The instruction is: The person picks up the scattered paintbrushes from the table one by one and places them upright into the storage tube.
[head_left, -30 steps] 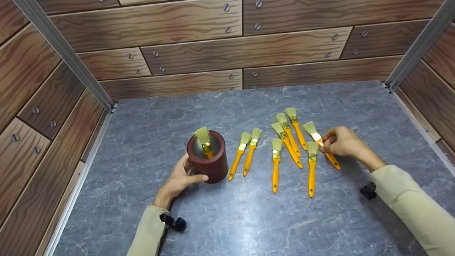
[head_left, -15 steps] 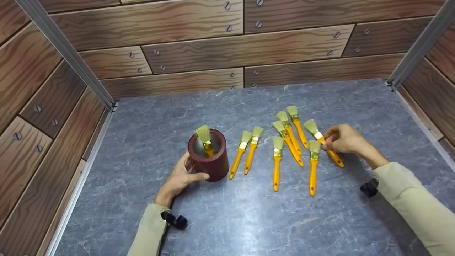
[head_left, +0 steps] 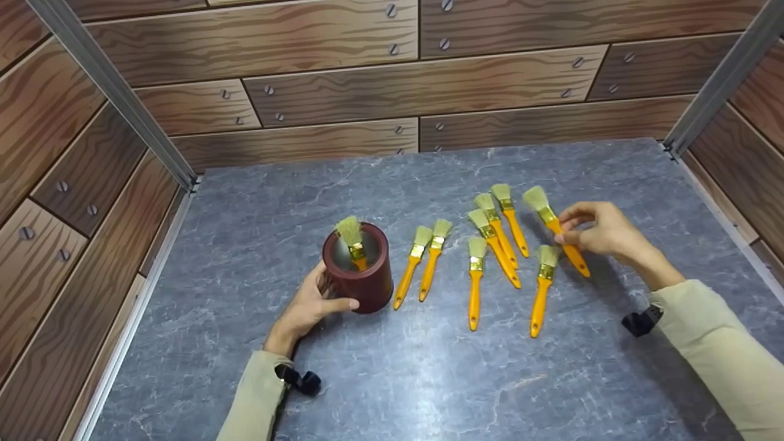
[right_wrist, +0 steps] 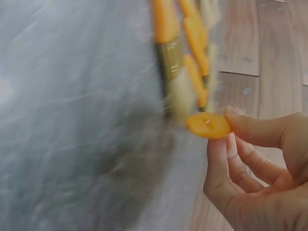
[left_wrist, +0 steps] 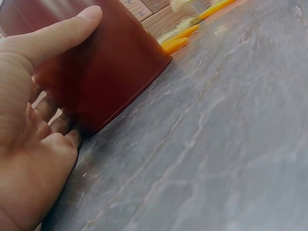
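Note:
A dark red cup (head_left: pixel 367 288) stands on the table with one brush (head_left: pixel 351 240) in it, bristles up. My left hand (head_left: pixel 306 306) grips the cup's left side, thumb across the front; the left wrist view shows the thumb on the red wall (left_wrist: pixel 120 62). At the right, my right hand (head_left: pixel 603 233) pinches the orange handle of a brush (head_left: pixel 566 242) between thumb and fingers, bristles pointing away. In the right wrist view the handle's end (right_wrist: pixel 209 126) faces the camera beside the hand (right_wrist: pixel 264 168).
Two brushes (head_left: pixel 432 263) lie just right of the cup. Three overlap or lie close together (head_left: pixel 499 245) farther back, one (head_left: pixel 475 294) lies in front of them, and another (head_left: pixel 540 300) lies nearer the right hand. Wood-patterned walls (head_left: pixel 343 92) surround the grey table (head_left: pixel 392 380).
My right hand has raised its brush slightly and moved it away from me. The brush lying beside it has tilted, its bristles shifting right. The left hand and cup keep their place.

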The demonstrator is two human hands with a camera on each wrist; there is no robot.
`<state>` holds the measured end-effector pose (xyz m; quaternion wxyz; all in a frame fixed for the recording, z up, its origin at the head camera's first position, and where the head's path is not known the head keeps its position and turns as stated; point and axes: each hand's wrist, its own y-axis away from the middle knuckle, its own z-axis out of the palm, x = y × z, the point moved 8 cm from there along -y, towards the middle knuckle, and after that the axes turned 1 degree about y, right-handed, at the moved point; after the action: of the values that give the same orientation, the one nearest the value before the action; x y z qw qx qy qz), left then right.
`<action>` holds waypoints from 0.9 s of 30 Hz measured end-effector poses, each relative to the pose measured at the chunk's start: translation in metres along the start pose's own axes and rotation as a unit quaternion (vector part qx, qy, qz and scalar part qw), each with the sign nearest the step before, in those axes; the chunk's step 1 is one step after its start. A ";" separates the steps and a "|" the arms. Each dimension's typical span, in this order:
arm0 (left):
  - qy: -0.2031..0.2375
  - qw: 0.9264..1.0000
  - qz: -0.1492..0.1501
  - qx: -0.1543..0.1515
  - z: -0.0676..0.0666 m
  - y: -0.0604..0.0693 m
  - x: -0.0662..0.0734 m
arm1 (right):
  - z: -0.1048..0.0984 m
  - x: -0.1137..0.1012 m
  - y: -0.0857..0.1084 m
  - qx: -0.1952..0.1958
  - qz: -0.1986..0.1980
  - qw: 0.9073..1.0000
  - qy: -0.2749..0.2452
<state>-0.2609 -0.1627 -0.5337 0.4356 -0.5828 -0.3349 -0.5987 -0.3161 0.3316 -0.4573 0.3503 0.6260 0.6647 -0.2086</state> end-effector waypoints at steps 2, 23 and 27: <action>0.000 1.000 0.006 -0.004 0.000 -0.001 0.001 | 0.000 -0.010 0.000 -0.005 -0.007 1.000 -0.024; -0.025 1.000 0.002 -0.008 0.001 0.002 0.002 | 0.052 -0.176 0.010 -0.034 -0.178 0.965 -0.190; -0.024 1.000 0.006 -0.007 0.001 0.002 0.002 | 0.060 -0.204 0.010 -0.032 -0.211 0.955 -0.203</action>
<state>-0.2586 -0.1630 -0.5320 0.4267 -0.6022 -0.3374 -0.5843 -0.2997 0.1501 -0.3472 0.4459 0.4040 0.7029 -0.3794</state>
